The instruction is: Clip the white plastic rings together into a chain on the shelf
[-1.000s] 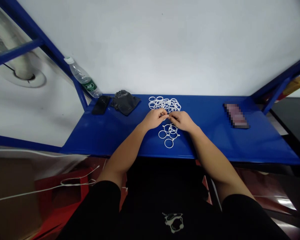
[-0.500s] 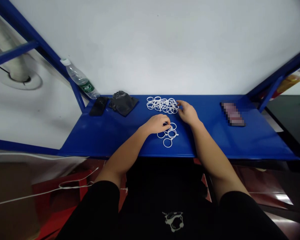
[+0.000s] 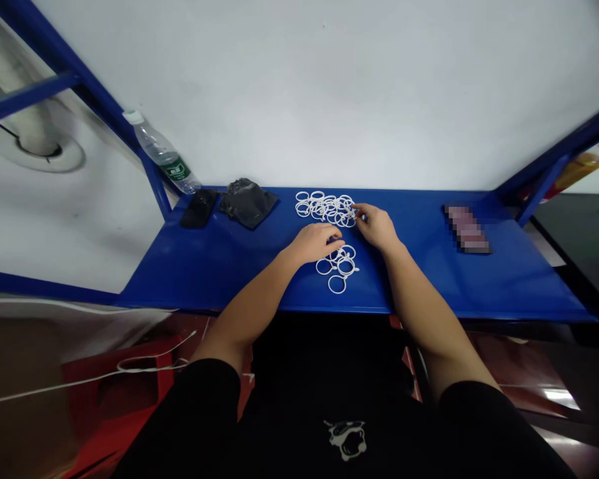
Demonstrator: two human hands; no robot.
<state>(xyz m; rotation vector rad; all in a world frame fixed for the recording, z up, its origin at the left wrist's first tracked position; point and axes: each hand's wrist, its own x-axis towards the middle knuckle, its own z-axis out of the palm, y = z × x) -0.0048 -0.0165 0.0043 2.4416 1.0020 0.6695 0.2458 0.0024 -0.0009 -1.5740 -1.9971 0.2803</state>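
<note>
My right hand [image 3: 376, 227] is at the right edge of a pile of thin white plastic rings [image 3: 324, 208], each with a small tab. Its fingertips are closed on a white ring [image 3: 350, 219] at the pile's edge. My left hand [image 3: 314, 243] rests just above a smaller group of the same rings [image 3: 337, 285], nearer the table's front edge. Thumb and fingers of that hand are apart, with nothing seen between them. It partly covers the upper left rings of the group.
The blue table [image 3: 219, 266] carries a black phone [image 3: 198, 209], a dark drawstring pouch [image 3: 248, 203] and a leaning plastic bottle [image 3: 164, 156] at the left. A pixelated flat object [image 3: 466, 229] lies at the right. Blue frame posts stand at both sides, against a white wall.
My right fingers have curled in at the edge of the pile. The left hand has drawn slightly up from the smaller group, uncovering more of its rings. The view has shifted a little.
</note>
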